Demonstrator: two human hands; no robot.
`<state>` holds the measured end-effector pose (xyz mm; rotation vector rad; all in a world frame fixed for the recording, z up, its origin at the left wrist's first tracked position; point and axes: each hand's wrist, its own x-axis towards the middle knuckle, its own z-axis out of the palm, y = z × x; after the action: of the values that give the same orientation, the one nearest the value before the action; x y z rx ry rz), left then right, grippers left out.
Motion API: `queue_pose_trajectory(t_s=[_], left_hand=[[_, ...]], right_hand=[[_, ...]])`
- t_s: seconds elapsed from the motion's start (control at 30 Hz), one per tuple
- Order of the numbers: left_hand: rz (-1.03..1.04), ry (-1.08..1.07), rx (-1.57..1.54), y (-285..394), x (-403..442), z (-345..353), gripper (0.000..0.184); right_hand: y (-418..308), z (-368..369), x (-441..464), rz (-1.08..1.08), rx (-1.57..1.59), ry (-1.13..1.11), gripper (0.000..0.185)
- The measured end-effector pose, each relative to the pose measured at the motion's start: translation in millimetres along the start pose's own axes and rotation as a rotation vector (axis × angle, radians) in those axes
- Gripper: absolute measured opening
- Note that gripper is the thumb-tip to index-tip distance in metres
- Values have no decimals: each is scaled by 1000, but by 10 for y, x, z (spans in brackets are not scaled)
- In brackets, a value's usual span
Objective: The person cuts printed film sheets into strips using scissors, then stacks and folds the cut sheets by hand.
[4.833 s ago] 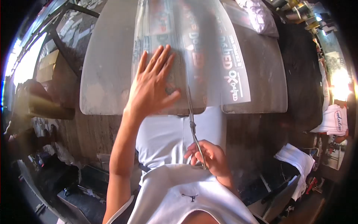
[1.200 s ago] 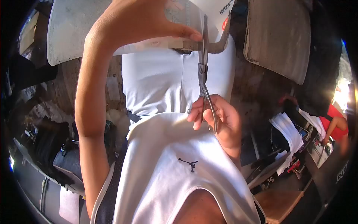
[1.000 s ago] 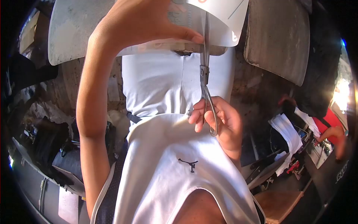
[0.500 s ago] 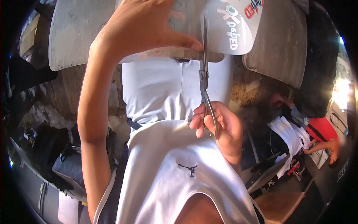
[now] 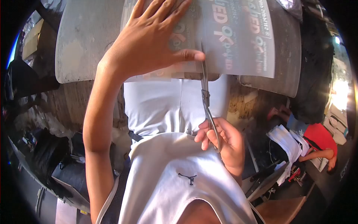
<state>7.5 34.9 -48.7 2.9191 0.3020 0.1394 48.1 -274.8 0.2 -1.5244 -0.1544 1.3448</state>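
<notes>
My left hand [image 5: 149,43] lies flat with its fingers spread on a translucent printed sheet [image 5: 242,44]. Red, white and greenish lettering repeats in rows across this sheet, which rests over a grey board in front of me. In my right hand [image 5: 232,145] is a pair of metal scissors [image 5: 206,98], held by the handle loops with the blades pointing away from me. The blades reach the sheet close to my left thumb tip. Their far ends are partly lost against the print, so how far they are parted is hard to see.
The worn grey board [image 5: 85,44] extends on both sides of the sheet, above my lap. At the right, another person in a red top [image 5: 322,140] bends beside a stack of white cloth [image 5: 285,142]. A cardboard piece [image 5: 33,39] stands at the far left.
The sheet's right part, which was bent with a rounded corner showing, now spreads wider and flatter with more print visible. My left hand's fingers show more fully. The scissors stay in my right hand.
</notes>
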Motion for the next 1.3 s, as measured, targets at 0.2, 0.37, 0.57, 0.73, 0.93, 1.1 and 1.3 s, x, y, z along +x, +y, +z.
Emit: queue_pose_trajectory(t_s=[0.2,0.37,0.57,0.73,0.93,1.1,1.3], left_hand=[[58,26,17,-30,-18,-14,115],[72,17,-22,-58,-6,-27,116],[54,146,-23,-17,7,142,121],[22,210,-9,-25,-13,244,138],[-31,117,-46,-25,-2,171,146],[-40,102,-67,5,1,127,147],[-24,127,-56,-14,-15,187,148]], right_hand=[[55,-17,-45,33,-2,-2,20],[74,12,-39,11,29,-1,22],[75,-9,-32,21,27,-21,29],[106,29,8,33,47,-60,23],[73,32,26,5,62,-71,22],[126,58,-2,-20,17,-28,25],[81,109,10,-17,44,-25,26]])
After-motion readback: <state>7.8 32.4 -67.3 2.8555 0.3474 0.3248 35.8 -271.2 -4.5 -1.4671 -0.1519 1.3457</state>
